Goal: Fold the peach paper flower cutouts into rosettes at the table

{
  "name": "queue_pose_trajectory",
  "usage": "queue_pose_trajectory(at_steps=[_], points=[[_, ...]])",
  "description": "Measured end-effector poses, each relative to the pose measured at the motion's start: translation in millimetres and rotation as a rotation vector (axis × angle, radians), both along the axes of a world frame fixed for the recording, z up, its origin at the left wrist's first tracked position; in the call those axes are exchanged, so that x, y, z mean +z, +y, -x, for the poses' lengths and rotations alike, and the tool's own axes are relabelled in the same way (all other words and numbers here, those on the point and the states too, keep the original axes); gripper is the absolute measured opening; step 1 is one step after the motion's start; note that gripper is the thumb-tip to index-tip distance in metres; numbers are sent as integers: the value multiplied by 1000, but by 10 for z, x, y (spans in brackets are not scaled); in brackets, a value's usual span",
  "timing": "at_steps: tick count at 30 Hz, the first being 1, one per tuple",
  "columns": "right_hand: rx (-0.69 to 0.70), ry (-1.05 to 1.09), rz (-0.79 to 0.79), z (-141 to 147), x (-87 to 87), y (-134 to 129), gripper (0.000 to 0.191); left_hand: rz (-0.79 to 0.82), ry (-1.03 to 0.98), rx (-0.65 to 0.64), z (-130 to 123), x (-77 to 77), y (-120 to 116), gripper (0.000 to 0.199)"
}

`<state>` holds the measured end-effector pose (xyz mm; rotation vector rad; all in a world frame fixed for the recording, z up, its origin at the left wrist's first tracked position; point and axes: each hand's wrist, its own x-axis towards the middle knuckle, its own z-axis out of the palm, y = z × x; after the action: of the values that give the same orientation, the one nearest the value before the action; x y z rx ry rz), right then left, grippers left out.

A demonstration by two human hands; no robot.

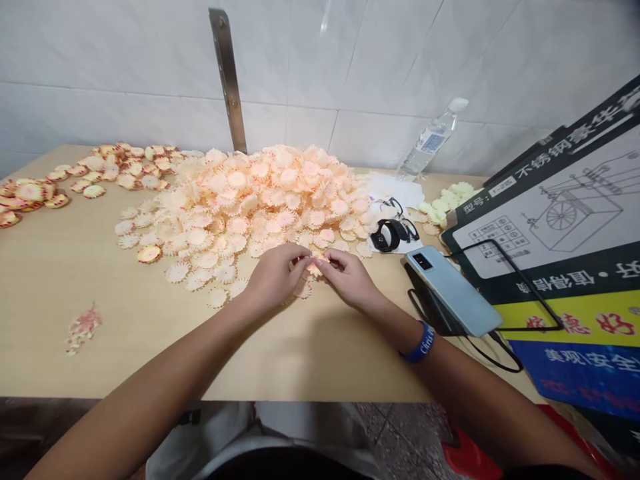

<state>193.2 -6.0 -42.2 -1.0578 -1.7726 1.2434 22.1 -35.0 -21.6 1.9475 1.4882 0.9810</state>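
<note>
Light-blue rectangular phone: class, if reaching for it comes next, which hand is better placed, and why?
Probably the right hand: it is nearer the phone, which lies on its side, while the left hand is farther away.

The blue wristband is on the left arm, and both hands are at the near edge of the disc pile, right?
Not quite: the head view shows the blue wristband on the right arm. The left hand and right hand are at the disc pile's near edge.

Pale serrated disc [319,264], near heaped discs [280,190]
</note>
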Motion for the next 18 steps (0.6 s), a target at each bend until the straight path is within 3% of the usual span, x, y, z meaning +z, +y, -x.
queue_pose_trajectory(at_steps=[6,11,18], points=[[14,-19,4,-8,18,-27,32,144,-157,4,74,60,34,19],[12,-8,23,-8,2,-25,32,66,-116,35,117,65,63,17],[28,-18,3,2,-28,-23,31,294,-137,38,119,121,62,25]])
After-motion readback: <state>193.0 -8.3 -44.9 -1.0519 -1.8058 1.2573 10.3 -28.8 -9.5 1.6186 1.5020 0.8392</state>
